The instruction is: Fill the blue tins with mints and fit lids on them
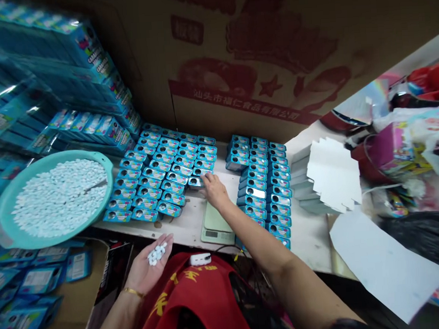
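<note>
Tablets [157, 253]: one palmful (left hand [147, 269]); scale [215, 219]: one

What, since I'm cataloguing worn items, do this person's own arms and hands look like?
The left hand and right hand wear no gloves; both forearms are sleeveless. A thin, gold-coloured bracelet circles the left wrist. Further up, the right arm bears a dark band, sleeve or strap unclear.

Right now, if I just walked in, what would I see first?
Probably the big turquoise bowl on the left, full of small pale pieces. Next might be the rows of blue boxes across the table, with the right hand at one. The left hand, nearer you, holds more pale pieces in its palm.
</note>
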Demonstrator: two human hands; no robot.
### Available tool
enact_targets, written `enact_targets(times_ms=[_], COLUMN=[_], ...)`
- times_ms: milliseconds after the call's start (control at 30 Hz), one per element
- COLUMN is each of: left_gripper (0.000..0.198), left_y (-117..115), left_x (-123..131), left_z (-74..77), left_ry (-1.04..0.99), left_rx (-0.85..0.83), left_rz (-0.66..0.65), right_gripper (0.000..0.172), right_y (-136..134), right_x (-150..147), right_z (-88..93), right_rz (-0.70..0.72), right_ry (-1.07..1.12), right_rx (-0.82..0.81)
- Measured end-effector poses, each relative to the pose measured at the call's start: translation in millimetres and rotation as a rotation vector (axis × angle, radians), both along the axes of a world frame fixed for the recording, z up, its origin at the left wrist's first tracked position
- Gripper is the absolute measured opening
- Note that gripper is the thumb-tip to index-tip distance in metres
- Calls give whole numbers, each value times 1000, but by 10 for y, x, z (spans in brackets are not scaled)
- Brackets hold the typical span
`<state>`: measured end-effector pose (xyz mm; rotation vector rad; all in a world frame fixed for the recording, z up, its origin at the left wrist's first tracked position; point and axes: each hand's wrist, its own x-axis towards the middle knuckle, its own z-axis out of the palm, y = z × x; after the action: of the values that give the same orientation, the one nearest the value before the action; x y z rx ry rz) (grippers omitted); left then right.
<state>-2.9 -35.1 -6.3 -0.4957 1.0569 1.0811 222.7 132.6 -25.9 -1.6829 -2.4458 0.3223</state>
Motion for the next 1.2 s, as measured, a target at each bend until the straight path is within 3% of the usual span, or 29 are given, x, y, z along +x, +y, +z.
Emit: enact_targets(times_ms=[67, 133, 233, 333, 400, 467, 600, 700, 767, 867, 967, 1133, 1200], left_gripper=[45, 45, 42, 37, 33, 29, 21, 19, 19, 21, 22, 20, 21], left_y=[-21, -49, -85, -98, -94, -80, -23, 23, 38, 30, 11, -57, -105], left_x=[-5, -5, 20, 71, 112, 158, 274, 370, 425, 492, 550, 609, 602], left_z=[-13, -26, -24, 6, 33, 59, 90, 101, 106, 104, 94, 108, 95], left_ry=[2, 17, 57, 62, 53, 43, 20, -18, -54, -109, -156, -198, -199], left_rx=[-24, -40, -46, -29, -12, -3, -16, 2, 19, 48, 90, 92, 112], left_rz=[12, 13, -7, -19, -24, -30, -61, -124, -166, -208, -230, -288, -296], right_gripper=[35, 27, 23, 22, 22, 23, 19, 15, 15, 15, 13, 35, 32], right_y=[67, 207, 474, 612, 554, 362, -282, -724, -912, -1089, -1290, -1688, -1754], right_x=[223, 508, 877, 1044, 1057, 1015, 801, 597, 495, 377, 187, -257, -335], right_z=[29, 43, -1, -28, 44, 194, 492, 507, 426, 306, 304, 478, 506], right_rz=[-40, -189, -350, -288, -212, -121, 171, 325, 345, 257, 191, 338, 366], right_ry=[-9, -68, -213, -298, -318, -317, -272, -240, -220, -183, -42, 119, 127], right_rx=[79, 143, 125, 74, 88, 134, 176, 130, 118, 166, 216, 7, -91])
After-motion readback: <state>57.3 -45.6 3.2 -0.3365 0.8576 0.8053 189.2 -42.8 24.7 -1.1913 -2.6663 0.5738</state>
